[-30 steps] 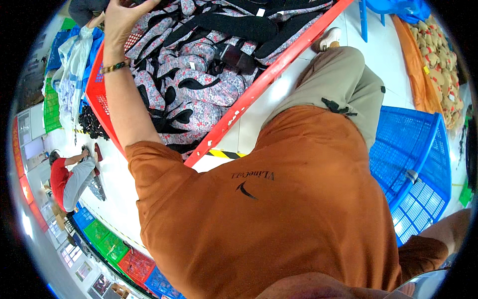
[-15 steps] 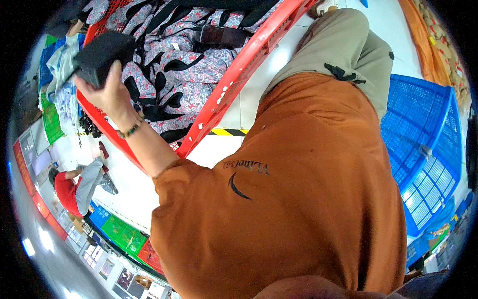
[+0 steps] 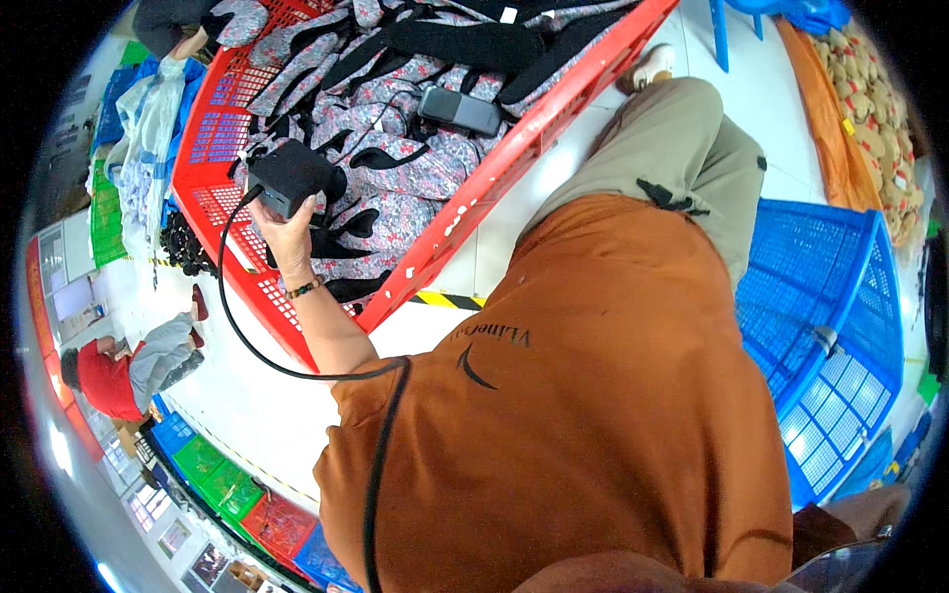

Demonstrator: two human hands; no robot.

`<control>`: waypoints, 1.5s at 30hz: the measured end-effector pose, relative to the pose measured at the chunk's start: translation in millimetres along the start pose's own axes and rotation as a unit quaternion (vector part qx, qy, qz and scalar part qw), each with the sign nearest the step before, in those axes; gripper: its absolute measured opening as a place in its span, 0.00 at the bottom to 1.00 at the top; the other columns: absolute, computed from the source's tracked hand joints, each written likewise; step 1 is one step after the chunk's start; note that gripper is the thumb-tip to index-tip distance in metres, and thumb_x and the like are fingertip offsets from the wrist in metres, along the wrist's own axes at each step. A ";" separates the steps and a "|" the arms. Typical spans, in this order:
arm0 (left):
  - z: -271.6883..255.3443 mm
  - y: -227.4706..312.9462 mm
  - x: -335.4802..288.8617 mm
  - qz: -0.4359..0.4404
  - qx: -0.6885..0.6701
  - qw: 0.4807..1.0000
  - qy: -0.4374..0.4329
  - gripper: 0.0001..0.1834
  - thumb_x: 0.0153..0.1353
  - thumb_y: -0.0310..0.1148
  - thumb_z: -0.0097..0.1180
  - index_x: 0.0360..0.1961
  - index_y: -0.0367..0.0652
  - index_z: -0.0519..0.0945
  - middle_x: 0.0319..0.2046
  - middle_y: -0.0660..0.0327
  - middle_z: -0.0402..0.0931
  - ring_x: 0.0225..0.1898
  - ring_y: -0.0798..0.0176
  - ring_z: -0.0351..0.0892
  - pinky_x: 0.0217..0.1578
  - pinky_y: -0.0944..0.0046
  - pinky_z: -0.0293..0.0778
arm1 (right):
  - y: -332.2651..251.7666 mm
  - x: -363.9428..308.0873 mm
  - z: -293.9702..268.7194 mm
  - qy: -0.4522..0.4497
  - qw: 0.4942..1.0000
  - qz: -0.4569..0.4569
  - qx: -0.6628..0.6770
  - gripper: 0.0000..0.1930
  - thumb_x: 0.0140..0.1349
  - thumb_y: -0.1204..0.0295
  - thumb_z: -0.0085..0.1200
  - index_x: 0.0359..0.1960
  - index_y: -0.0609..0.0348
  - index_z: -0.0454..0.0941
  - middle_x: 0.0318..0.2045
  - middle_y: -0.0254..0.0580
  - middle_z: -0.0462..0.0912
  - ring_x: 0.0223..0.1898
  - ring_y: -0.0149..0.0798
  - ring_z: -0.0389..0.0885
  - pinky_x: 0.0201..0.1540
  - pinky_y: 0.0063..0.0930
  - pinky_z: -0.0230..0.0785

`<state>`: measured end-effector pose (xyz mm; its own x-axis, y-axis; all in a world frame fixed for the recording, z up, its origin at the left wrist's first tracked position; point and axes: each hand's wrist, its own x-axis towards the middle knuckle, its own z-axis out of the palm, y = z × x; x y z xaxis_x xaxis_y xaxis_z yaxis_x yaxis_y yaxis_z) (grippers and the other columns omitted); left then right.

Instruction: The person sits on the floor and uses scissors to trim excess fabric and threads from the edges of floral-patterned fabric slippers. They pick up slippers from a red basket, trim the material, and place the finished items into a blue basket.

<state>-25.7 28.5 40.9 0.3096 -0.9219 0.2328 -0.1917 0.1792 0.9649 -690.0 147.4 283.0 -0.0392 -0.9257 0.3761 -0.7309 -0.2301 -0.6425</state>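
Note:
My left hand (image 3: pixel 289 237) is closed around the lower end of a black box-shaped device (image 3: pixel 290 178), its thumb against one side. A black cable (image 3: pixel 235 326) runs from the device, hangs in a loop and crosses my orange sleeve and shirt. The device is above the near left part of a large red plastic basket (image 3: pixel 435 242). Many grey floral fabric pieces with black parts (image 3: pixel 405 178) fill the basket. On them lies a dark phone-like device (image 3: pixel 461 111), apart from my hand. My right hand does not show.
Blue plastic crates (image 3: pixel 816 296) stand at the right, near brown plush toys (image 3: pixel 860 119) beside an orange sheet (image 3: pixel 820 89). A person in a red top (image 3: pixel 109 381) is at the left, by green and red bins (image 3: pixel 213 474). Another person's arm (image 3: pixel 188 44) reaches in at upper left.
The black device in my left hand has moved right and lower in the view. Its cable now shows plainly across my shirt. The whole view has shifted somewhat.

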 end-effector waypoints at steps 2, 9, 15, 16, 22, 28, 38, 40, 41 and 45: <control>-6.9 -7.2 0.0 -0.025 -0.022 0.999 0.008 0.41 0.40 0.15 0.63 0.57 0.40 0.59 0.52 0.58 0.64 0.53 0.61 0.66 0.56 0.61 0.62 | 6.6 -1.2 2.1 0.009 1.000 -0.006 0.000 0.06 0.62 0.78 0.45 0.40 0.62 0.70 0.34 0.39 0.70 0.32 0.30 0.66 0.37 0.22 0.59; -12.6 -5.6 0.2 -0.036 0.078 0.994 -0.062 0.43 0.41 0.14 0.61 0.58 0.43 0.54 0.52 0.56 0.63 0.53 0.61 0.66 0.55 0.62 0.64 | 36.1 5.7 27.9 0.039 0.999 -0.001 0.002 0.09 0.61 0.80 0.45 0.43 0.64 0.72 0.38 0.42 0.74 0.37 0.31 0.71 0.42 0.23 0.62; -11.4 -24.5 -5.2 -0.081 0.058 0.981 -0.166 0.44 0.40 0.12 0.60 0.59 0.48 0.56 0.49 0.60 0.67 0.49 0.65 0.70 0.50 0.65 0.71 | 81.8 22.4 88.3 0.040 0.998 0.036 0.031 0.12 0.60 0.82 0.46 0.45 0.66 0.73 0.42 0.44 0.76 0.41 0.32 0.74 0.46 0.23 0.64; -15.0 -28.9 -6.5 -0.073 0.127 0.971 -0.187 0.43 0.40 0.13 0.60 0.58 0.48 0.57 0.49 0.60 0.67 0.49 0.66 0.70 0.49 0.65 0.71 | 88.8 26.1 106.1 0.031 0.998 0.047 0.037 0.12 0.60 0.82 0.46 0.46 0.66 0.73 0.42 0.44 0.77 0.42 0.32 0.75 0.47 0.23 0.65; -57.9 -34.8 10.3 -0.162 0.328 0.885 -0.290 0.26 0.41 0.11 0.53 0.45 0.43 0.75 0.45 0.62 0.73 0.41 0.66 0.74 0.46 0.68 0.71 | 144.4 25.8 195.9 -0.135 0.980 0.114 0.090 0.07 0.62 0.78 0.46 0.40 0.66 0.74 0.32 0.37 0.78 0.36 0.26 0.74 0.42 0.19 0.65; -4.0 10.0 65.2 -0.080 0.315 0.915 -0.239 0.18 0.51 0.20 0.52 0.46 0.38 0.75 0.42 0.59 0.77 0.43 0.63 0.77 0.45 0.66 0.71 | 190.8 10.2 234.9 -0.175 0.971 0.158 0.028 0.08 0.62 0.77 0.47 0.40 0.65 0.74 0.28 0.36 0.79 0.32 0.24 0.74 0.37 0.17 0.66; 165.6 -61.8 97.9 0.240 0.480 0.707 -0.460 0.37 0.34 0.31 0.65 0.52 0.43 0.68 0.46 0.53 0.69 0.50 0.50 0.67 0.49 0.53 0.64 | 248.3 -36.6 288.2 -0.184 0.953 0.085 -0.226 0.08 0.55 0.76 0.48 0.37 0.58 0.73 0.30 0.57 0.77 0.30 0.60 0.74 0.30 0.48 0.65; 173.2 -82.1 90.1 0.270 0.519 0.677 -0.447 0.34 0.35 0.32 0.65 0.49 0.44 0.69 0.42 0.56 0.70 0.48 0.53 0.69 0.46 0.54 0.64 | 240.0 -33.7 289.2 -0.170 0.957 0.085 -0.217 0.09 0.55 0.76 0.48 0.39 0.57 0.73 0.30 0.57 0.77 0.30 0.59 0.75 0.30 0.47 0.66; 175.5 -85.1 87.7 0.270 0.530 0.672 -0.441 0.33 0.35 0.33 0.66 0.48 0.46 0.70 0.41 0.57 0.70 0.47 0.54 0.69 0.45 0.54 0.64 | 236.2 -33.8 291.9 -0.164 0.960 0.085 -0.212 0.10 0.55 0.76 0.48 0.39 0.57 0.72 0.30 0.56 0.78 0.30 0.59 0.75 0.30 0.47 0.66; 176.7 -80.4 82.1 0.306 0.554 0.657 -0.409 0.27 0.35 0.37 0.67 0.40 0.48 0.72 0.35 0.63 0.72 0.43 0.58 0.71 0.41 0.55 0.64 | 242.0 -38.6 291.4 -0.161 0.958 0.083 -0.222 0.11 0.57 0.73 0.49 0.42 0.56 0.72 0.31 0.56 0.78 0.31 0.58 0.76 0.31 0.46 0.67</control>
<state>-149.3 -122.3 -39.0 -0.6587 -0.7510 -0.0451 -0.7483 0.6602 -0.0645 -666.8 40.0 -81.5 -0.0188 -0.9996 0.0218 -0.9534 0.0114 -0.3015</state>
